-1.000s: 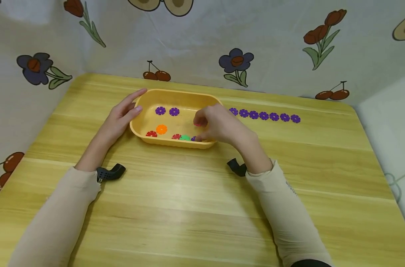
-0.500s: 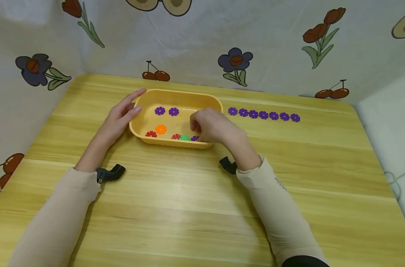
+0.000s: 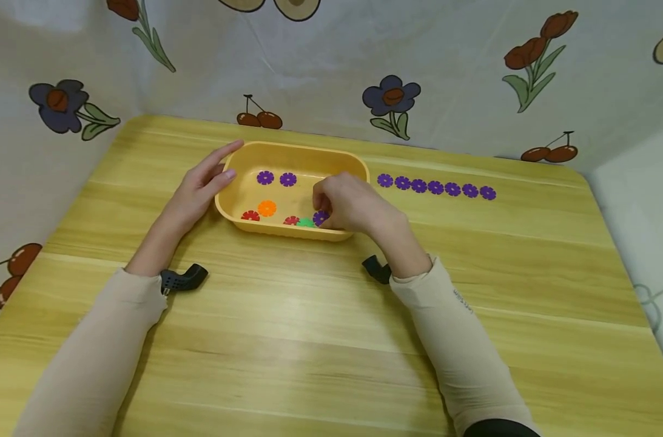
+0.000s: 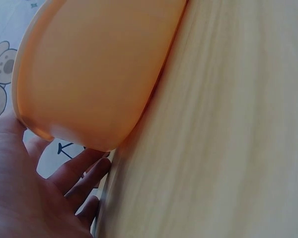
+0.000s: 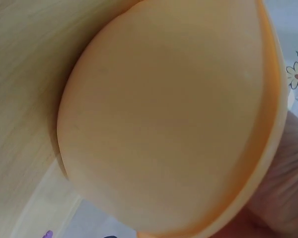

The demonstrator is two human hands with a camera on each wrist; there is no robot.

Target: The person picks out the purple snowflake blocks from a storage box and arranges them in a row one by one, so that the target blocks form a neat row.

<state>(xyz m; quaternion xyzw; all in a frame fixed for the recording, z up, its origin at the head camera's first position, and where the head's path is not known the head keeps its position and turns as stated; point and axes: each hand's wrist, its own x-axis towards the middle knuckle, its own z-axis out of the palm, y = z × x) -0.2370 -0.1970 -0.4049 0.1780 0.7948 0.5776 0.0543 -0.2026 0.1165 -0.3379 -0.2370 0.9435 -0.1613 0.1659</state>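
A yellow plastic basin point(image 3: 287, 234) stands on the table. My left hand point(image 3: 195, 188) holds its left end, thumb at the rim and fingers along the outer wall; the left wrist view shows the fingers against the wall. My right hand point(image 3: 353, 203) reaches inside at the right end and pinches a purple snowflake disc point(image 3: 319, 218) near the front wall. Its fingertips are partly hidden. Also in the basin lie two purple snowflake discs point(image 3: 288, 179), an orange disc point(image 3: 267, 208), a green disc point(image 3: 305, 223) and red discs point(image 3: 250, 215). In the right wrist view the basin wall point(image 5: 159, 114) hides the fingers.
To the right of the basin, a row of several purple snowflake discs point(image 3: 435, 187) lies on the wooden table point(image 3: 287, 340). Behind the table hangs a patterned cloth point(image 3: 309, 67). A black wrist mount point(image 3: 184, 279) sticks out from the left sleeve.
The right hand has moved slightly left and down in the basin, and its thumb and fingers have closed on the purple disc, which now shows more fully. The left hand stays at the rim.
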